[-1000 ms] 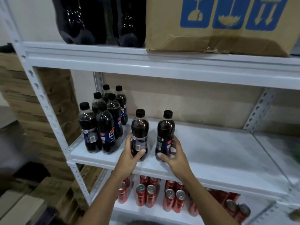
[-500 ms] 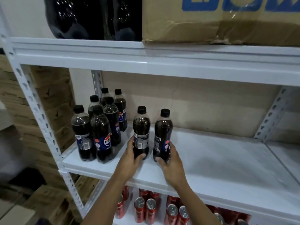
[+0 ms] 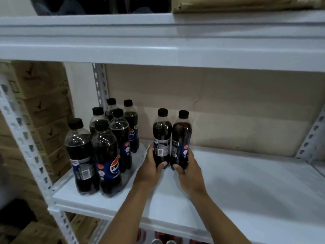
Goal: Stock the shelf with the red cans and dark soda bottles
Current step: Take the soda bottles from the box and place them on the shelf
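The left hand and right hand each grip an upright soda bottle on the white shelf.

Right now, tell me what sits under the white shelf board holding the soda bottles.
Under the white shelf board, red cans show at the bottom edge, only their tops visible. The board and both forearms cover the rest of that lower level.
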